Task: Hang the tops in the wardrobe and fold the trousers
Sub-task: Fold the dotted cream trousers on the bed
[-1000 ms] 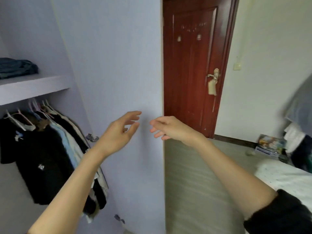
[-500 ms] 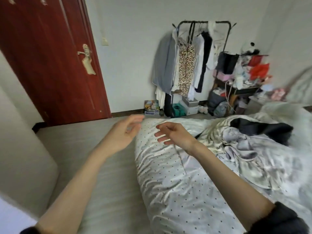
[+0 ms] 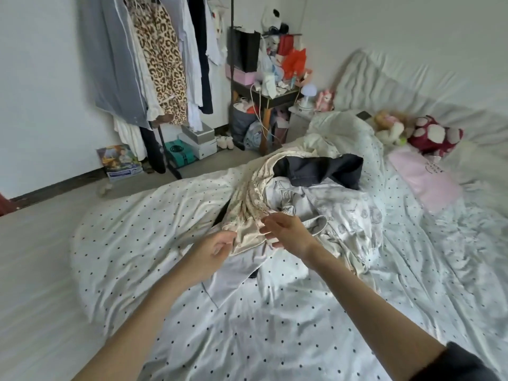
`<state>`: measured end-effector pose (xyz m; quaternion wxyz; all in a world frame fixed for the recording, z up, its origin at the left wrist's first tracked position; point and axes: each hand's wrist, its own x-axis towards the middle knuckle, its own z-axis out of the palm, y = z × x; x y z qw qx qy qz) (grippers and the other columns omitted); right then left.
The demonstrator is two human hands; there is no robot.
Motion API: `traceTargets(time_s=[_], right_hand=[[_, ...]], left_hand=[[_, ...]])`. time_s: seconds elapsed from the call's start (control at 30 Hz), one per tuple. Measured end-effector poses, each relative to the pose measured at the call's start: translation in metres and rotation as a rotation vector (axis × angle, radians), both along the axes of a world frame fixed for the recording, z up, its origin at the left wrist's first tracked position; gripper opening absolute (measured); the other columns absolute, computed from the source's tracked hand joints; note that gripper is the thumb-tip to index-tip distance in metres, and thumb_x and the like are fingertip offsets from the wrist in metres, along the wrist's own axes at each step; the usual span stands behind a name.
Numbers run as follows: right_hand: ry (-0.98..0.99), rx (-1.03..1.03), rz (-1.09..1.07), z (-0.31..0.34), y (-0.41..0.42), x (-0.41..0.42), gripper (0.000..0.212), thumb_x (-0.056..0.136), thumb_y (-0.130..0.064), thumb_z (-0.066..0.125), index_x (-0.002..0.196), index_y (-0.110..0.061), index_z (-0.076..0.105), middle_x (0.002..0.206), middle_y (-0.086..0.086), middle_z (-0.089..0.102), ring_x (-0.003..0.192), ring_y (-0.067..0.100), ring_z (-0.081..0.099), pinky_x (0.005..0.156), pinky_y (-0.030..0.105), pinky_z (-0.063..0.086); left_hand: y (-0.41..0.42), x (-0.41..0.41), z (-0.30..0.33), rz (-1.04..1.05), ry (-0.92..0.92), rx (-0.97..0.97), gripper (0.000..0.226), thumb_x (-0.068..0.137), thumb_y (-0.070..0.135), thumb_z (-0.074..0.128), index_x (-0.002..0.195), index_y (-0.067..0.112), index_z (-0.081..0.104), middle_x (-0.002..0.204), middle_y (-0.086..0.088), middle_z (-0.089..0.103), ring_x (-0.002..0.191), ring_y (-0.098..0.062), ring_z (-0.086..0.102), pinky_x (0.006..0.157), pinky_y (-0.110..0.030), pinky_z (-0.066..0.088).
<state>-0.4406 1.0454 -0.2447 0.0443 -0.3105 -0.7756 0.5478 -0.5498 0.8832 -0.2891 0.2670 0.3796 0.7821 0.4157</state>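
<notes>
A heap of clothes lies on the bed (image 3: 275, 325), which has a white black-dotted cover. On top is a cream garment (image 3: 247, 204) with small dots. Beside it lie a pale grey printed garment (image 3: 335, 207) and a dark navy one (image 3: 321, 169). My left hand (image 3: 211, 248) reaches the lower edge of the cream garment, fingers curled at the cloth. My right hand (image 3: 286, 232) pinches the same garment's edge from the right. Whether the left hand grips the cloth or only touches it is unclear.
A clothes rack (image 3: 154, 64) with hanging garments stands by the far wall. To its right is a cluttered side table (image 3: 264, 92). Boxes (image 3: 198, 141) sit on the floor below the rack. Plush toys (image 3: 434, 133) and a pink pillow (image 3: 423, 177) lie at the bed's head.
My view swung from the wardrobe and red door round to the bed. Both hands, open in the air before, have come down onto the cream garment.
</notes>
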Motion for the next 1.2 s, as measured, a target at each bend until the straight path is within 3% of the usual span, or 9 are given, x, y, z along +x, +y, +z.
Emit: traceTargets(time_s=[0.13,0.3,0.4,0.47,0.63,0.8,0.93,1.03,1.2], right_hand=[[-0.145,0.159,-0.119,-0.07,0.052,-0.054,0.025,0.095,-0.012,0.049,0.115,-0.006,0.063,0.11,0.013,0.066,0.095,0.023,0.06,0.069,0.02,0.039],[-0.348,0.288,-0.072,-0.151,0.094,-0.092,0.036,0.096,-0.016,0.047,0.132,-0.017,0.052,0.129,0.008,0.058,0.115,0.024,0.056,0.094,0.028,0.04],[-0.398,0.422,0.025,-0.198,0.099,-0.102,0.045,0.094,-0.014,0.049,0.138,-0.026,0.045,0.143,0.002,0.043,0.129,0.021,0.042,0.106,0.032,0.034],[-0.404,0.549,0.047,-0.22,0.098,-0.105,0.05,0.092,-0.015,0.052,0.14,-0.025,0.041,0.152,0.0,0.029,0.137,0.023,0.031,0.113,0.041,0.029],[-0.506,0.774,0.07,-0.252,0.107,-0.118,0.053,0.081,-0.023,0.072,0.13,-0.016,0.053,0.143,0.008,0.045,0.127,0.03,0.045,0.099,0.052,0.039],[-0.539,0.886,-0.061,-0.259,0.112,-0.132,0.036,0.063,-0.001,0.078,0.097,-0.008,0.071,0.108,0.012,0.066,0.1,0.033,0.061,0.083,0.054,0.047],[-0.375,0.583,-0.253,-0.244,0.109,-0.131,0.013,0.089,-0.004,0.053,0.098,-0.001,0.062,0.099,0.01,0.063,0.094,0.027,0.055,0.085,0.041,0.044],[-0.295,0.382,-0.332,-0.229,0.109,-0.113,0.018,0.096,-0.011,0.047,0.1,0.0,0.061,0.098,0.013,0.067,0.092,0.028,0.06,0.071,0.028,0.038],[-0.122,0.21,-0.439,-0.187,0.096,-0.088,0.014,0.095,-0.01,0.049,0.098,-0.006,0.062,0.084,0.002,0.064,0.076,0.016,0.058,0.067,0.028,0.041]], left_hand=[[0.049,-0.063,-0.078,-0.082,0.011,-0.156,0.029,0.097,0.014,0.046,0.124,0.02,0.054,0.122,0.006,0.057,0.118,-0.014,0.054,0.1,-0.028,0.041],[0.105,-0.114,-0.158,-0.132,0.141,-0.241,0.034,0.092,0.01,0.054,0.125,0.008,0.054,0.121,-0.007,0.056,0.113,-0.021,0.053,0.097,-0.027,0.038],[0.125,-0.125,-0.205,-0.253,0.234,-0.228,0.041,0.08,0.013,0.068,0.119,0.006,0.058,0.118,-0.013,0.056,0.104,-0.024,0.054,0.096,-0.041,0.044],[0.13,-0.124,-0.222,-0.274,0.252,-0.179,0.044,0.073,0.014,0.075,0.115,0.007,0.06,0.113,-0.011,0.058,0.098,-0.022,0.054,0.089,-0.04,0.048],[0.135,-0.126,-0.239,-0.258,0.44,-0.126,0.051,0.062,0.02,0.079,0.107,0.009,0.057,0.113,-0.008,0.058,0.11,-0.023,0.049,0.086,-0.03,0.044],[0.133,-0.142,-0.244,-0.149,0.445,-0.132,0.02,0.067,-0.008,0.074,0.077,0.007,0.068,0.091,-0.008,0.061,0.092,-0.028,0.062,0.081,-0.032,0.046],[0.128,-0.154,-0.223,0.038,0.168,-0.011,0.007,0.088,0.003,0.06,0.091,0.004,0.066,0.087,-0.006,0.065,0.078,-0.02,0.062,0.07,-0.018,0.048],[0.133,-0.163,-0.195,0.196,0.112,0.072,0.013,0.093,0.0,0.052,0.099,-0.003,0.063,0.087,-0.003,0.062,0.077,-0.009,0.055,0.067,-0.002,0.041],[0.13,-0.144,-0.151,0.093,0.097,0.185,0.027,0.092,0.016,0.042,0.094,-0.002,0.063,0.085,-0.001,0.062,0.077,0.001,0.051,0.072,-0.003,0.037]])
